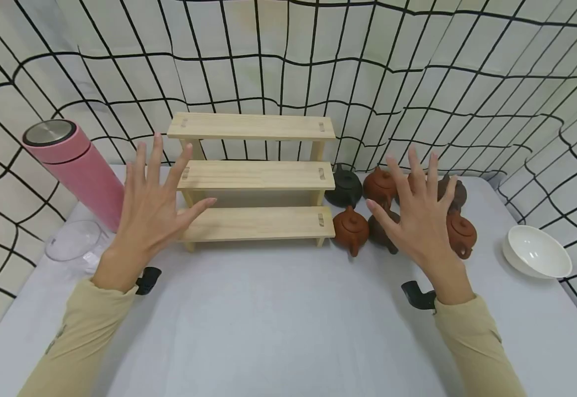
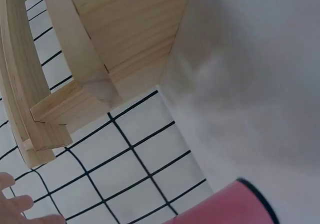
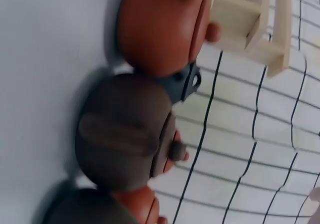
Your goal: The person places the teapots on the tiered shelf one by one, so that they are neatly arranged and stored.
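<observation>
My left hand (image 1: 150, 212) hovers with fingers spread at the left end of a three-tier wooden shelf (image 1: 258, 223), holding nothing. Its fingertips (image 2: 20, 203) show at the lower left of the left wrist view, beside the shelf's end. My right hand (image 1: 423, 220), fingers spread, is raised in front of several small teapots and hides some of them. A reddish-brown teapot (image 1: 351, 227) sits right of the lowest tier, with a black teapot (image 1: 345, 187) behind it. A dark brown teapot (image 3: 127, 134) fills the middle of the right wrist view.
A pink thermos (image 1: 82, 171) stands at the left behind a clear glass dish (image 1: 72, 241). On the far right is a white bowl (image 1: 536, 252). Black wire mesh (image 1: 283, 58) encloses the back and sides of the white-covered table (image 1: 278, 320).
</observation>
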The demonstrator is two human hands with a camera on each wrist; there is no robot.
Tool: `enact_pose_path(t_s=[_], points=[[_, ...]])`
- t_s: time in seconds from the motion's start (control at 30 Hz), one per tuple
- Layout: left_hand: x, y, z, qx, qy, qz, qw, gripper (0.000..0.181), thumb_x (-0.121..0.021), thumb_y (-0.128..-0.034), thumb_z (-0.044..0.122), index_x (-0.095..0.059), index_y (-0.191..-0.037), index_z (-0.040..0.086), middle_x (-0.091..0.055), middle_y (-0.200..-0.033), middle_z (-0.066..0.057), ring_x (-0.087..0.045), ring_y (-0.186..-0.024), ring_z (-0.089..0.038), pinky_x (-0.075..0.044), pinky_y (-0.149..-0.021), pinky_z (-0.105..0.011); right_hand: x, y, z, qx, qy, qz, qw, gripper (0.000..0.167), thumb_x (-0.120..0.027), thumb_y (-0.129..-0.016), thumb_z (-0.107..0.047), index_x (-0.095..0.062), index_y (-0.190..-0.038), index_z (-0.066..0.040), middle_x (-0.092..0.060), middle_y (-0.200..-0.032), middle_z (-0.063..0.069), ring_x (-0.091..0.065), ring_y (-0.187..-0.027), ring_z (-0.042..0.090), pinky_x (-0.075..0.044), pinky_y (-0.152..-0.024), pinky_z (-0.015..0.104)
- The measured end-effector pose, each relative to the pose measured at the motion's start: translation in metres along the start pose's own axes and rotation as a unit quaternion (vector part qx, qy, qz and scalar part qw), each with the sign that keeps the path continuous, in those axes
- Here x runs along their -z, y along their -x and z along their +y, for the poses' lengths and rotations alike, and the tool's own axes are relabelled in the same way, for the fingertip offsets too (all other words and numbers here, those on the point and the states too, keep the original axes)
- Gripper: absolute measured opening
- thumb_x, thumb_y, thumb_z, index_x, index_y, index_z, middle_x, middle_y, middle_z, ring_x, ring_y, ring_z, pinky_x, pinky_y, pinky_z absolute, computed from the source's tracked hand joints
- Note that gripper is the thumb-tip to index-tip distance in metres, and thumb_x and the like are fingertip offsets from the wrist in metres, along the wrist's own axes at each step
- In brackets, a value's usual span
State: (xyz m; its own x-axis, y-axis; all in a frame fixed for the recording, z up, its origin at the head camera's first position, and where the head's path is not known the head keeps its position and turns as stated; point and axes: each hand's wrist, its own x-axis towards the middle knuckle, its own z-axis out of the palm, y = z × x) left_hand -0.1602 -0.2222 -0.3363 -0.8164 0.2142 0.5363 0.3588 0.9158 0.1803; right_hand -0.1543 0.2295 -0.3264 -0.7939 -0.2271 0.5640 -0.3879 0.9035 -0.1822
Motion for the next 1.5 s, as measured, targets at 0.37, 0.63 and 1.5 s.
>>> enact_pose_path(t_s=[0.37,0.63,1.5], points=[[-0.004,0.01,-0.007,0.128,0.225,-0.032,0.9653,0.098,-0.073,-0.0985,0.041,-0.007,-0.17,0.027,-0.015,-0.169,-0.02,-0.021,-0.15,-0.043,-0.029,-0.112,-0.071,0.001,0.005,-0.019,0.069,-0.198,-0.02,0.9775,0.066,-0.069,-0.098,-0.004,-0.039,-0.157,-0.007,-0.034,-0.164,0.013,-0.032,-0.152,0.031,-0.03,-0.12,0.055],[-0.01,0.004,-0.014,0.206,0.358,-0.046,0.9097,0.098,-0.069,-0.1015,0.033,0.002,-0.169,0.026,-0.02,-0.166,-0.021,-0.032,-0.146,-0.04,-0.035,-0.113,-0.061,-0.005,0.012,-0.027,0.007,-0.357,-0.079,0.9307,0.033,-0.066,-0.097,0.008,-0.057,-0.129,0.006,-0.061,-0.125,0.017,-0.058,-0.107,0.015,-0.049,-0.088,0.019],[-0.026,-0.009,-0.016,0.253,0.475,-0.116,0.8347,0.095,-0.063,-0.104,0.038,0.005,-0.168,0.025,-0.023,-0.169,-0.015,-0.031,-0.147,-0.025,-0.027,-0.118,-0.037,-0.017,0.045,-0.011,-0.21,-0.344,-0.33,0.8539,0.03,-0.06,-0.108,-0.026,-0.065,-0.112,0.004,-0.069,-0.078,0.01,-0.058,-0.061,0.021,-0.047,-0.054,0.03]])
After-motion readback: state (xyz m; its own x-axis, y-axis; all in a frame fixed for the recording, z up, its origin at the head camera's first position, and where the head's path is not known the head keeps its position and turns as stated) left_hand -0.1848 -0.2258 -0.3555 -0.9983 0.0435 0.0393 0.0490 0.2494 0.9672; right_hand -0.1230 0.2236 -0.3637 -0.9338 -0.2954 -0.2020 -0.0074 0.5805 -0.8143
